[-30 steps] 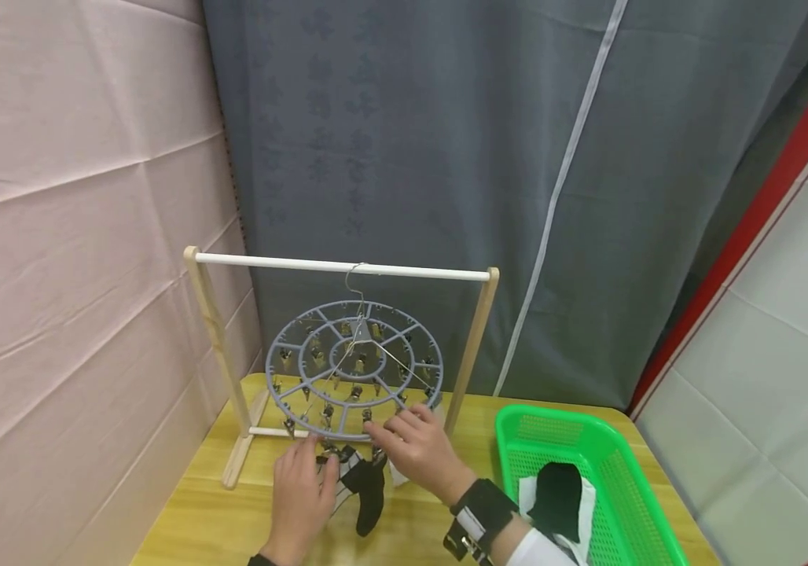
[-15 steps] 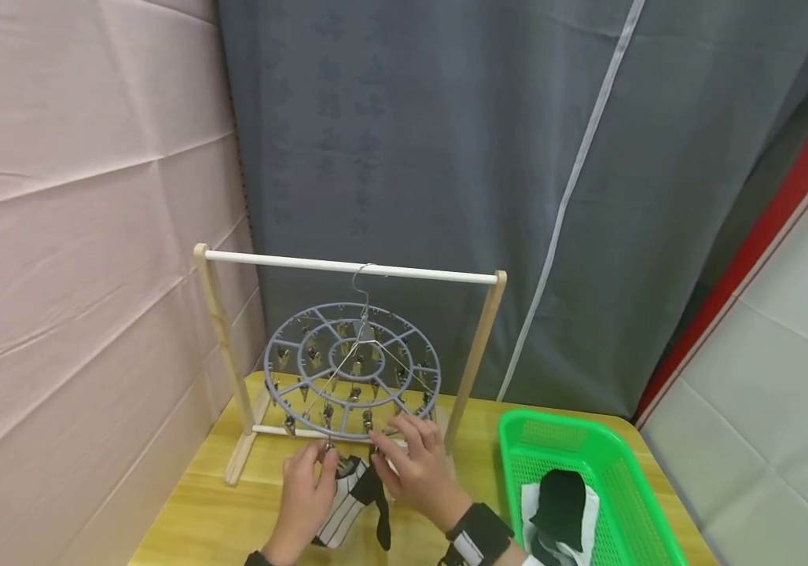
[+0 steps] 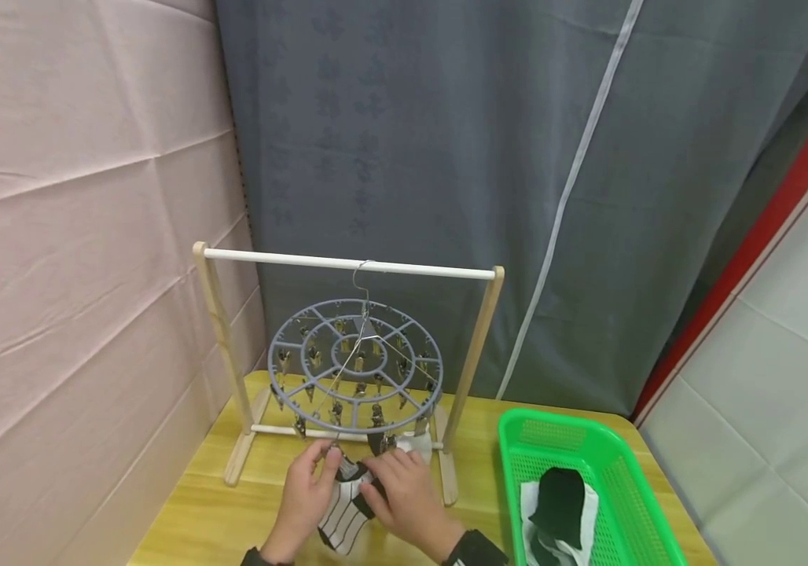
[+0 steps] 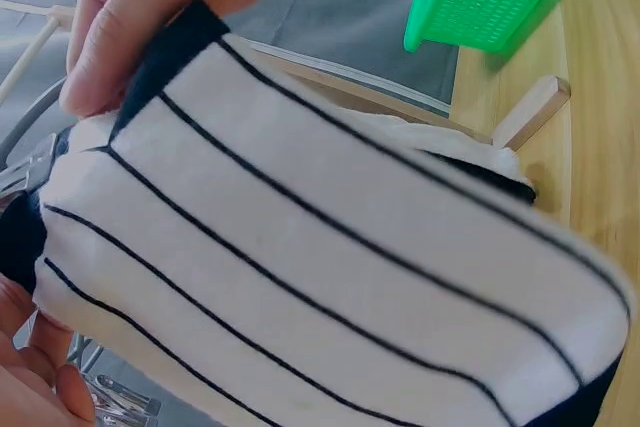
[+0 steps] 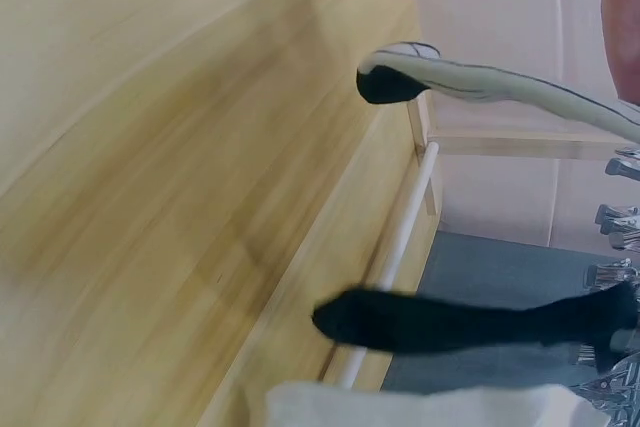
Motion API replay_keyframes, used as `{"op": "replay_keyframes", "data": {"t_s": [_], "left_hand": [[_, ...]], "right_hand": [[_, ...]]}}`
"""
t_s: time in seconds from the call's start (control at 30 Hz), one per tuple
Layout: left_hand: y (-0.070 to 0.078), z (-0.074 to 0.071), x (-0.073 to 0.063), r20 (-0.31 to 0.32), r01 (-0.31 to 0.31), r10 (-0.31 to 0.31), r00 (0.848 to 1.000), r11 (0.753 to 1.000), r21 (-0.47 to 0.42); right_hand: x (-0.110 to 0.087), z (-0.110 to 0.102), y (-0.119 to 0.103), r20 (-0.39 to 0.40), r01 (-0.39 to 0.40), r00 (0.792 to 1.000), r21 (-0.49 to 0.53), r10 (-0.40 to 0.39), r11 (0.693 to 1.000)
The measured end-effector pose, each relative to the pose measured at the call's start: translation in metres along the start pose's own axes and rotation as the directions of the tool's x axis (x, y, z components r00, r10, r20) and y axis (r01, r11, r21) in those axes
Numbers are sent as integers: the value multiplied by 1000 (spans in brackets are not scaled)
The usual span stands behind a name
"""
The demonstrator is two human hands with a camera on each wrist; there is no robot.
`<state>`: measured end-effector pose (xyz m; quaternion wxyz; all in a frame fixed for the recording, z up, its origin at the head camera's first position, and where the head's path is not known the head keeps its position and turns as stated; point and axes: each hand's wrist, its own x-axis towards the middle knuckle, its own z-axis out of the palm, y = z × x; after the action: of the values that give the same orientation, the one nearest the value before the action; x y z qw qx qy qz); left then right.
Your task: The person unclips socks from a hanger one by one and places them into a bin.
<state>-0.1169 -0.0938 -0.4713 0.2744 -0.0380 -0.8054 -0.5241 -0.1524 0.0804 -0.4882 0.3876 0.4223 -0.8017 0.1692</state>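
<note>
In front of you hangs a big grey curtain [image 3: 439, 157], with faint dark marks [image 3: 328, 106] on it and a thin white strip [image 3: 574, 174] slanting down it. On your left is a pale pink cloth wall [image 3: 78, 236] with lots of creases. On your right is a white cloth wall [image 3: 786, 377] with fold lines, and a red band [image 3: 732, 275] runs down beside it. Below you is a yellow wood table [image 3: 199, 523] with soft streaks.

Yellow wood-grain counter [image 3: 213, 523], wooden rack [image 3: 475, 358] standing on it, green perforated basket [image 3: 552, 419] to rack's right.
</note>
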Motion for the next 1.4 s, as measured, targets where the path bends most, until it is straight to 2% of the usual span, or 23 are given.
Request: {"op": "replay_keyframes", "data": {"t_s": [0.1, 0.23, 0.6, 0.77, 0.87, 1.0, 1.13, 1.27, 1.4], "left_hand": [[1, -1, 1, 2, -32, 32, 999, 999, -41], [2, 0, 0, -17, -83, 82, 996, 995, -56], [-1, 0, -2, -53, -66, 65, 996, 997, -27], [-3, 2, -2, -51, -76, 77, 996, 997, 20], [-4, 3, -3, -44, -70, 71, 997, 997, 35], [-5, 7, -6, -56, -21, 23, 998, 999, 34], [-2, 11, -10, -76, 16, -12, 997, 999, 52], [2, 15, -12, -97, 20, -12, 995, 997, 76], [3, 20, -14, -117, 15, -4, 993, 996, 93]], "right_hand": [[0, 1, -2, 26, -61, 998, 38, 60, 997], [0, 1, -4, 33, -89, 996, 76, 87, 993], [-8, -9, -3, -14, -6, 1000, 153, 9, 988], [-13, -21, 10, -77, 27, 997, 155, -15, 987], [-18, -37, 22, -103, 42, 994, 138, -28, 990], [-27, -72, 51, -104, 64, 993, 90, -55, 994], [-35, -112, 94, -117, 52, 992, 27, -48, 998], [-40, -144, 141, -144, 31, 989, -39, -36, 999], [-45, -162, 186, -157, 42, 986, -134, -63, 990]]}}
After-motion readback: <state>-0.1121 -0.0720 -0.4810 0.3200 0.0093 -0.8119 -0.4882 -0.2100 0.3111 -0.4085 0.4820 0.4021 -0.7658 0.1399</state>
